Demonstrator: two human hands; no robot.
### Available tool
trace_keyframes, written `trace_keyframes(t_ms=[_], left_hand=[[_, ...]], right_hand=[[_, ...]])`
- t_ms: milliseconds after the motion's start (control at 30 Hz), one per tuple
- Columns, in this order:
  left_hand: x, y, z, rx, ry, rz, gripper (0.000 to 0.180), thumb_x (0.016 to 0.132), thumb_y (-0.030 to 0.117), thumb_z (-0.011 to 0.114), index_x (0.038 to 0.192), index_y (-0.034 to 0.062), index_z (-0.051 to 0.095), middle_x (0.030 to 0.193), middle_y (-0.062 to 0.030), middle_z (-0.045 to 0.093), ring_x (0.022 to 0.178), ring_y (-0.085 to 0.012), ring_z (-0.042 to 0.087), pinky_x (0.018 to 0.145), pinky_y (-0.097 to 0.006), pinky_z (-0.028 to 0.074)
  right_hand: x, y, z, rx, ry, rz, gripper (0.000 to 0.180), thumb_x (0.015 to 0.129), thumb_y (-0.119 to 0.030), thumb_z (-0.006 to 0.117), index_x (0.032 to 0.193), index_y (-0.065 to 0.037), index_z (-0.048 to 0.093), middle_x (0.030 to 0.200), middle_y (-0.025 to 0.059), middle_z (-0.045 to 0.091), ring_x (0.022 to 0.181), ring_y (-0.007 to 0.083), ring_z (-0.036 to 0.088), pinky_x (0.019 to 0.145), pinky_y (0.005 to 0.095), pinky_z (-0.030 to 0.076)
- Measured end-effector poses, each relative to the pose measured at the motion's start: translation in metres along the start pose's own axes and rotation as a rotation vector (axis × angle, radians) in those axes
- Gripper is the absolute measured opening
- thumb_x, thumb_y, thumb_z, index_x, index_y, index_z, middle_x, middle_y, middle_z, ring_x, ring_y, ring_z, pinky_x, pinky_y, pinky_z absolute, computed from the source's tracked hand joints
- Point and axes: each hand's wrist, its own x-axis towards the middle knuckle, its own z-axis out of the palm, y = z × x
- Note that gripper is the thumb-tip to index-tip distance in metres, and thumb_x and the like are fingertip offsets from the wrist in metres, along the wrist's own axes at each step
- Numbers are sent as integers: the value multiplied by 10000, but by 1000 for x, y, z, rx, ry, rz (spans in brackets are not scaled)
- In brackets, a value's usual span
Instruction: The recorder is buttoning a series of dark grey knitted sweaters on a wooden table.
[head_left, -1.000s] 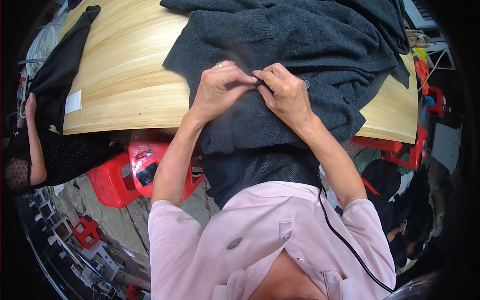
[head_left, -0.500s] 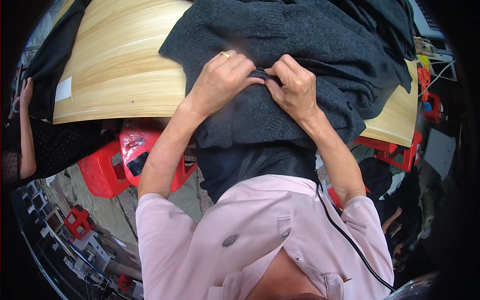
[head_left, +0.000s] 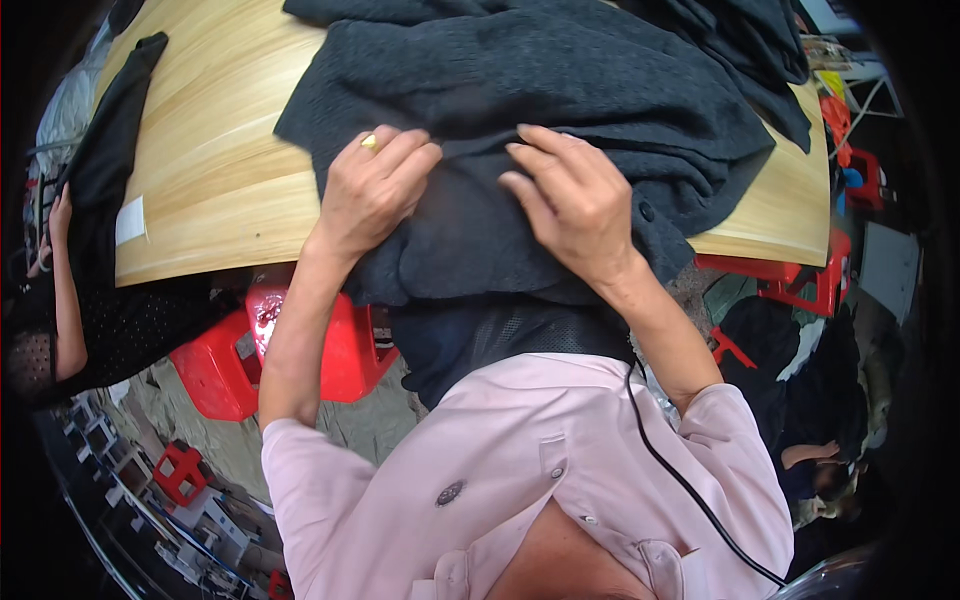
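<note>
A dark grey knitted garment (head_left: 460,80) lies in folds over the table's near edge, its lower part hanging toward my lap. On its right side a dark round button (head_left: 647,211) shows. My left hand (head_left: 378,190), with a gold-coloured ring, has its fingers curled closed on the cloth at the garment's left part. To the right, my right hand (head_left: 580,200) rests at the knit with thumb and fingers apart, holding nothing. Between the two hands a stretch of cloth lies loosely creased.
The wooden table (head_left: 210,130) bears a white label (head_left: 130,221) near its left corner. Another person's hand (head_left: 62,215) is at a dark cloth (head_left: 115,130) on the left. Red stools (head_left: 215,370) stand below the table. A black cable (head_left: 690,480) runs down my shirt.
My hands have moved apart from their pinch on the cloth, the left one going left. The right fingers have opened. The garment has shifted left and its folds lie flatter.
</note>
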Motion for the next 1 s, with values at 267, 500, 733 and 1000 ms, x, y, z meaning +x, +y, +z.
trace_keyframes(t_ms=[267, 500, 733, 1000], left_hand=[[49, 47, 5, 44, -131, -141, 236, 857, 181, 875, 1000, 76, 719, 931, -89, 685, 901, -285, 702, 836, -398, 545], [80, 78, 53, 70, -146, -357, 192, 958, 164, 825, 1117, 66, 778, 1022, -103, 762, 945, -313, 762, 816, -426, 621], [73, 99, 60, -434, 300, -459, 151, 886, 40, 857, 1035, 66, 846, 932, -76, 757, 861, -255, 737, 744, -395, 572], [62, 91, 64, -457, -50, -478, 185, 1007, 139, 767, 1165, 44, 753, 1130, -73, 766, 1067, -260, 713, 990, -391, 440]], right_hand=[[-22, 17, -39, -26, -229, 139, 250, 870, -108, 888, 1085, -5, 812, 1099, 114, 771, 1040, 291, 735, 957, 433, 581], [-40, 33, -43, -73, -273, 128, 293, 867, -100, 881, 1141, -21, 815, 1114, 107, 737, 1070, 280, 702, 964, 425, 544], [-47, 47, -31, -68, -66, -107, 246, 859, -94, 761, 1094, -31, 804, 999, 60, 739, 958, 261, 714, 884, 403, 578], [-42, 69, -32, -14, 111, -340, 216, 819, -66, 802, 1031, -29, 777, 941, 71, 772, 826, 242, 764, 734, 351, 642]])
